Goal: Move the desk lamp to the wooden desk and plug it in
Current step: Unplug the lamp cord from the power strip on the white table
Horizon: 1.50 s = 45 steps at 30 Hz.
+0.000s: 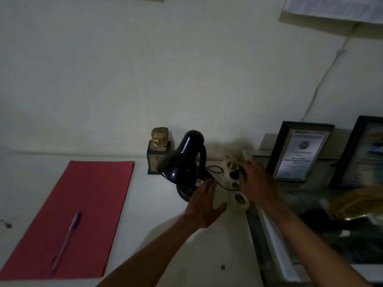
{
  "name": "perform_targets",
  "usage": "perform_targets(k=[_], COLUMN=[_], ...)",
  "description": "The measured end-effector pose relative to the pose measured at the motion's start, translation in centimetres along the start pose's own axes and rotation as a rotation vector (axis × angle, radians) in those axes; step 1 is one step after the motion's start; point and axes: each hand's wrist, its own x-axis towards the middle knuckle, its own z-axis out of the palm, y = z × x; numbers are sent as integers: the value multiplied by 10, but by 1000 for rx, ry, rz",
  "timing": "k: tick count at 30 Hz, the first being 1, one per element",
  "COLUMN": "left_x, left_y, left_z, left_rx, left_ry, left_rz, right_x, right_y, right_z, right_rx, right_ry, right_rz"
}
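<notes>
A dark blue desk lamp stands on a pale desk top near the wall, its shade tilted down to the left. Its thin black cord loops to a white power strip lying just right of the base. My right hand rests over the strip's upper sockets, fingers at the black plug; how firmly it grips is blurred. My left hand hovers flat with fingers apart beside the lamp base, holding nothing.
A red folder with a pen on it lies at the left. A small gold trophy stands behind the lamp. Framed certificates lean on the wall at the right, above a dark glass-topped surface.
</notes>
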Motion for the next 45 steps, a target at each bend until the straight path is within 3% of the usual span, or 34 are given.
perform_targets(k=[7,12,24,41,45], left_x=[19,24,37,47,48], left_y=[49,57,51,46,48], left_z=[47,60,57,51,49], left_rx=[-115,-56,-98,-62,-71], left_ry=[18,38,74,-22,-18], left_rz=[-35,-103,-89,-104,-104], right_x=[29,43,83,84,83], right_y=[5,12,12,19,22], right_z=[4,9,8,6,8], right_rx=[-285,-327,-253,-339,-308], right_ry=[-317,-322,-530,-553,-539], right_rz=[-78,-117,-79,-187,-141])
